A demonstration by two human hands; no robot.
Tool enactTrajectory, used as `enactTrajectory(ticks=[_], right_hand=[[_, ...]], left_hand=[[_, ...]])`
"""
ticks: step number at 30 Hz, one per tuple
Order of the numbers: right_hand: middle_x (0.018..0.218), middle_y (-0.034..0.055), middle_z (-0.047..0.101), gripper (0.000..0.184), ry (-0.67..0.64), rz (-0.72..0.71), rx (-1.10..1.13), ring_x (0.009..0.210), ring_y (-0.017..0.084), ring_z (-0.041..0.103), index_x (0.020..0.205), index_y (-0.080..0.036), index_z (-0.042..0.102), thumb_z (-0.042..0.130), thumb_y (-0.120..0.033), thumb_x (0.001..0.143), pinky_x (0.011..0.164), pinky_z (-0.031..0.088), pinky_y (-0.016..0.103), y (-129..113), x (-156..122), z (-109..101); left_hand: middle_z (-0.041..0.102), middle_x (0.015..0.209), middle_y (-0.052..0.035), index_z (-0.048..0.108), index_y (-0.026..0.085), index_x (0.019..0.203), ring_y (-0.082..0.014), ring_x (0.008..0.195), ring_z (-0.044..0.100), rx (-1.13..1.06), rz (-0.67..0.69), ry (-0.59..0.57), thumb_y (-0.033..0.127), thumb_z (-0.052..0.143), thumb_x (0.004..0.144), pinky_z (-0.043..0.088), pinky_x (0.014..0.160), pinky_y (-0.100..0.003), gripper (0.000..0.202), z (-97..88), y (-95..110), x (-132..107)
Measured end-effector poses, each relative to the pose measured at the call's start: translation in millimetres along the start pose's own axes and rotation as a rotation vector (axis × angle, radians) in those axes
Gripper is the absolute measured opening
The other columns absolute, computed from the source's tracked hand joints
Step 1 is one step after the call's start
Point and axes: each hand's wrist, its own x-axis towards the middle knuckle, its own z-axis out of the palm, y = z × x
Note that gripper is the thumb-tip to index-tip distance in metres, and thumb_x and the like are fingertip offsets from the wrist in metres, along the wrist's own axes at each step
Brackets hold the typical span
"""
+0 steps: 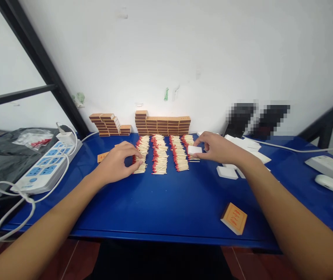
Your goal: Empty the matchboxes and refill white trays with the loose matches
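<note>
My left hand (119,162) is curled at the leftmost row of red-tipped matches (144,146), its thumb and fingertips closed around some matches at the row's near end. Between the thumb and fingers of my right hand (216,147) is a small white matchbox tray (195,150), held over the rightmost row of matches (187,139). I cannot see inside the tray. Two more rows, a middle-left one (160,153) and a middle-right one (179,153), lie between my hands. An orange matchbox (102,157) is partly hidden behind my left hand.
Stacked matchboxes (166,126) stand along the wall, with another stack (106,123) farther left. White trays (227,172) lie beside my right forearm. One matchbox (234,218) sits near the blue table's front edge (155,234). A power strip (45,167) with cables is at left.
</note>
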Motion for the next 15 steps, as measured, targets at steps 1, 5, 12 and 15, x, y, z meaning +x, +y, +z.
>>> enactTrajectory(ticks=[1, 5, 12, 15], right_hand=[[0.104, 0.0115, 0.068, 0.056, 0.006, 0.003, 0.006, 0.089, 0.031, 0.066, 0.109, -0.023, 0.073, 0.073, -0.069, 0.079, 0.075, 0.049, 0.040, -0.1, -0.1, -0.6], [0.105, 0.0123, 0.069, 0.057, 0.024, 0.013, 0.025, 0.089, 0.030, 0.066, 0.110, -0.021, 0.073, 0.072, -0.069, 0.079, 0.076, 0.049, 0.040, 0.9, -0.2, -2.6], [0.092, 0.0096, 0.073, 0.051, -0.006, 0.065, 0.026, 0.080, 0.027, 0.066, 0.105, -0.020, 0.073, 0.072, -0.064, 0.079, 0.071, 0.046, 0.037, -4.4, -1.2, -5.6], [0.086, 0.0078, 0.073, 0.045, -0.009, 0.109, 0.036, 0.077, 0.025, 0.066, 0.097, -0.021, 0.073, 0.071, -0.062, 0.080, 0.068, 0.045, 0.035, -6.2, -1.6, -8.3]], left_hand=[[0.078, 0.101, -0.0068, 0.075, 0.023, 0.097, -0.0259, 0.104, 0.068, 0.001, -0.003, 0.001, 0.030, 0.066, 0.095, 0.055, 0.095, -0.045, 0.011, 0.1, -0.3, 0.0], [0.078, 0.100, -0.0068, 0.075, 0.023, 0.097, -0.0258, 0.104, 0.068, -0.005, 0.005, 0.001, 0.029, 0.067, 0.095, 0.055, 0.095, -0.045, 0.011, 1.2, -1.4, 0.3], [0.078, 0.100, -0.0063, 0.074, 0.022, 0.097, -0.0251, 0.103, 0.067, -0.007, 0.021, 0.000, 0.027, 0.067, 0.094, 0.055, 0.094, -0.044, 0.009, 1.5, -1.3, 0.9], [0.078, 0.100, -0.0063, 0.075, 0.023, 0.097, -0.0253, 0.103, 0.067, -0.010, 0.011, -0.003, 0.027, 0.067, 0.094, 0.055, 0.094, -0.044, 0.009, 1.2, -1.2, 0.8]])
